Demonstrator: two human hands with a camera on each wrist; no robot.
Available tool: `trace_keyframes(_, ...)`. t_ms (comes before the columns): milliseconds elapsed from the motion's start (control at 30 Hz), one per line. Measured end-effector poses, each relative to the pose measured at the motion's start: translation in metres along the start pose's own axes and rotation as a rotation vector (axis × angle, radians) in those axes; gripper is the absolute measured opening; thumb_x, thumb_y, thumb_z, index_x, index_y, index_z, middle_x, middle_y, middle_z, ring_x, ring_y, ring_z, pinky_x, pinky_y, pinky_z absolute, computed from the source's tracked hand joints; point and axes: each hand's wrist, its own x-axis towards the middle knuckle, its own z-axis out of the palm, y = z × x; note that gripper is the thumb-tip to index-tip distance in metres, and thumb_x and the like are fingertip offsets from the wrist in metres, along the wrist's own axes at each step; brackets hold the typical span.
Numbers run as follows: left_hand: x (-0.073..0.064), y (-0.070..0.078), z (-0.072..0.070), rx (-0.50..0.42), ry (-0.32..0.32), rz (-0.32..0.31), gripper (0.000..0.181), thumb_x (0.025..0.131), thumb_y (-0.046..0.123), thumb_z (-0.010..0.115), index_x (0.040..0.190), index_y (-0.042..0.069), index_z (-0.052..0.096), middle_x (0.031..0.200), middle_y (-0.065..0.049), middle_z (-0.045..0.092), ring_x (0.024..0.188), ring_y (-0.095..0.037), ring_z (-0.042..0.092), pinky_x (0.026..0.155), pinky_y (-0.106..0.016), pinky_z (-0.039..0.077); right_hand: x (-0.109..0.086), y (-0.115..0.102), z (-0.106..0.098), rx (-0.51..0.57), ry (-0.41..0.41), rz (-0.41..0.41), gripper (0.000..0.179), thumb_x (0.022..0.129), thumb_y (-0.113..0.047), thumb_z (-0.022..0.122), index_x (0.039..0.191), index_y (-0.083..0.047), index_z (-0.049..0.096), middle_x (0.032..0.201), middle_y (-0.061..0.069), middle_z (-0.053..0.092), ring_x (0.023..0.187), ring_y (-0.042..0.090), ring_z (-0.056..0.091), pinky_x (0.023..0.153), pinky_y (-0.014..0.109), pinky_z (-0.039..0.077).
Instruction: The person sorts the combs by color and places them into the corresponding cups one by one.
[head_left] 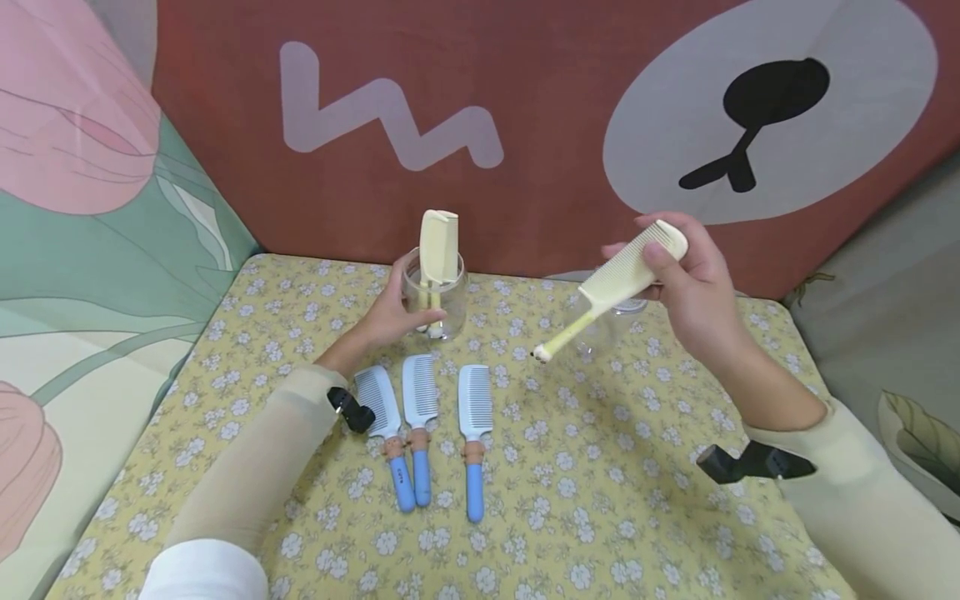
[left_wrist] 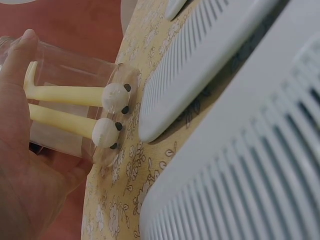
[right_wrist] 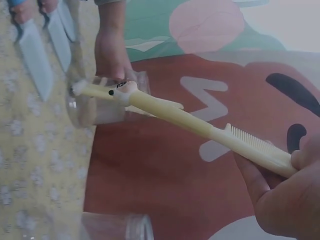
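Note:
My left hand (head_left: 390, 312) grips a clear jar (head_left: 453, 312) standing on the table. Inside that jar are two cream combs (head_left: 438, 246), handles down, their toothed heads sticking out above the rim. In the left wrist view their yellow handles end in white knobs (left_wrist: 115, 98) with dark spots. Up in the air on the right, my right hand (head_left: 693, 283) pinches another cream comb (head_left: 618, 271) by its toothed head. Its yellow handle slants down to the left, toward the jar, and stays apart from it.
Three blue combs (head_left: 475, 408) with brownish collars lie on the flowered tablecloth (head_left: 570, 500) in front of the jar. A second clear jar (head_left: 596, 333) stands behind the comb in my right hand. A printed cloth wall (head_left: 525, 208) rises behind the table.

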Motion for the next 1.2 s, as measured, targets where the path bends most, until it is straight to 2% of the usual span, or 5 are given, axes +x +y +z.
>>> trace_keyframes(400,0.003,0.001,0.001,-0.001,0.009,0.005,0.104,0.09,0.008,0.078,0.162,0.011,0.003,0.167,-0.019,0.014,0.153,-0.04,0.014,0.119,-0.063,0.019,0.044,-0.021,0.017,0.069,0.055,0.025,0.031,0.106,-0.019,0.052,0.136,-0.01,0.05,0.116,0.017,0.07,0.107,0.026,0.071,0.079,0.028,0.06)
trace_keyframes(733,0.003,0.0,0.002,-0.009,0.008,-0.008,0.104,0.09,0.008,0.078,0.162,0.011,0.003,0.166,-0.018,0.015,0.153,-0.037,0.016,0.12,-0.061,0.02,0.081,-0.03,0.043,0.177,0.049,-0.01,0.022,0.106,-0.01,0.051,0.127,-0.01,0.056,0.108,0.018,0.072,0.103,0.026,0.071,0.074,0.03,0.06)
trace_keyframes(900,0.001,0.001,0.001,-0.014,0.012,-0.007,0.104,0.089,0.008,0.078,0.162,0.011,0.003,0.166,-0.019,0.015,0.153,-0.041,0.015,0.12,-0.06,0.02,0.098,-0.036,0.062,0.175,0.011,-0.03,0.021,0.106,-0.008,0.05,0.125,-0.01,0.057,0.108,0.021,0.071,0.103,0.028,0.071,0.075,0.033,0.06)
trace_keyframes(1200,0.0,0.001,0.001,-0.018,0.01,-0.012,0.104,0.089,0.007,0.078,0.162,0.009,0.004,0.166,-0.021,0.016,0.152,-0.043,0.016,0.12,-0.061,0.02,0.124,-0.039,0.093,0.085,-0.041,-0.033,0.022,0.107,-0.009,0.049,0.127,-0.012,0.057,0.115,0.02,0.068,0.111,0.032,0.068,0.08,0.038,0.06)
